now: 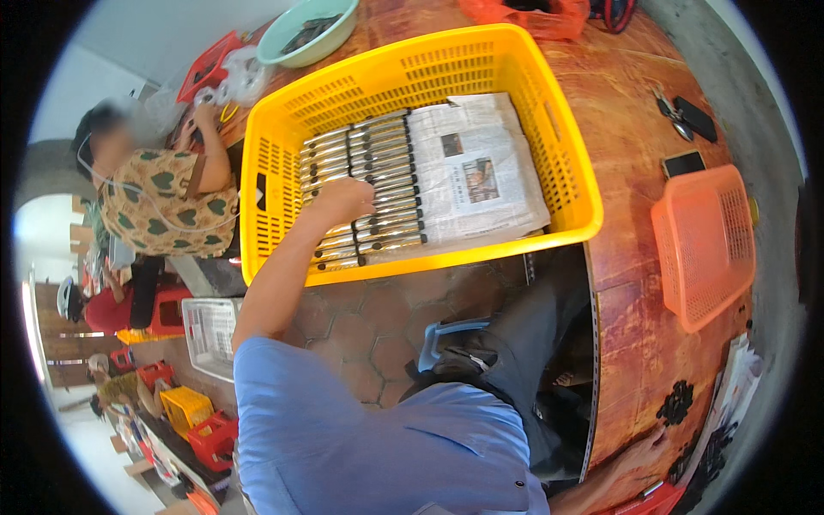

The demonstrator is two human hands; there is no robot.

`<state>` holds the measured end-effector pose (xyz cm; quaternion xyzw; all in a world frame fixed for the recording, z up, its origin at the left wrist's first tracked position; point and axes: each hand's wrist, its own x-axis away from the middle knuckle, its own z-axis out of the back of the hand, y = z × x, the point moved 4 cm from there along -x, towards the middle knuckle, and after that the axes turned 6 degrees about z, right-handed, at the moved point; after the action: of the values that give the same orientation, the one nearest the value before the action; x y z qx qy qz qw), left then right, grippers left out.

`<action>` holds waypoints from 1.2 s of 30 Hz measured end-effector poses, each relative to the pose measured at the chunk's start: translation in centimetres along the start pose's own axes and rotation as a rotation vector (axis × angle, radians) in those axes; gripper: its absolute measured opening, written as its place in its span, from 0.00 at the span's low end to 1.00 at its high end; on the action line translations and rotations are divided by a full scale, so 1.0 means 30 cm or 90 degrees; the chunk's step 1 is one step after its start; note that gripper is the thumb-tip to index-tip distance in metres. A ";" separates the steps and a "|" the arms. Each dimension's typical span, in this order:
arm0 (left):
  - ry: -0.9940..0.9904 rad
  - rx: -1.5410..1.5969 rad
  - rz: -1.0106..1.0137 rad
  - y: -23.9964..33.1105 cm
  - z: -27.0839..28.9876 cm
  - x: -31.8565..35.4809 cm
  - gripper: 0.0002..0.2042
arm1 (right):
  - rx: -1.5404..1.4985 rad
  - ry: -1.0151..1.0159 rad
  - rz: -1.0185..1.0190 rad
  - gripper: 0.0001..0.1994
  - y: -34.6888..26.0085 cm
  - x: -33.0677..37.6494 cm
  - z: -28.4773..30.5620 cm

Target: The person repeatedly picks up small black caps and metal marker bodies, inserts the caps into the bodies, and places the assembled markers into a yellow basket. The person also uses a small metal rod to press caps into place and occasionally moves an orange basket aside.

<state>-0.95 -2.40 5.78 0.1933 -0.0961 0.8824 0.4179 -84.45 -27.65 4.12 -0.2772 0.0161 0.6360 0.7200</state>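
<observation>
My left hand point(345, 202) is over the large yellow basket point(549, 103), its fingers curled closed above a row of shiny silver tubes point(390, 184) with black ends. What those fingers hold, if anything, is hidden. Beside the tubes, sheets of newspaper point(438, 202) cover the right part of the basket. My right hand point(644, 451) lies low on the wooden table at the lower right, fingers stretched toward a small pile of black pieces point(675, 403). Nothing shows in its grasp.
An orange basket point(704, 249), a phone point(684, 164) and keys point(674, 116) lie on the right of the table point(631, 343). A pale green bowl point(309, 39) stands at the back. A co-worker point(163, 193) sits at the left. A white crate point(210, 330) is on the floor.
</observation>
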 end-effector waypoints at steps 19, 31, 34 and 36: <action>0.141 0.384 -0.830 1.466 0.044 0.456 0.05 | -0.312 0.088 -0.123 0.09 -0.219 0.077 0.066; -0.077 0.523 -0.792 1.870 -0.112 0.450 0.06 | -0.008 0.320 -0.074 0.06 0.031 0.238 0.688; -0.110 0.537 -0.757 1.871 -0.111 0.459 0.06 | 0.166 0.282 -0.194 0.08 0.298 0.219 0.825; -0.093 0.538 -0.792 1.891 -0.110 0.475 0.06 | 0.324 0.132 -0.237 0.11 0.518 0.276 0.823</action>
<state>-53.96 -27.20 8.33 0.4137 0.3495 0.4307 0.7219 -105.36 -9.21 16.01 -0.1499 0.1967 0.4372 0.8647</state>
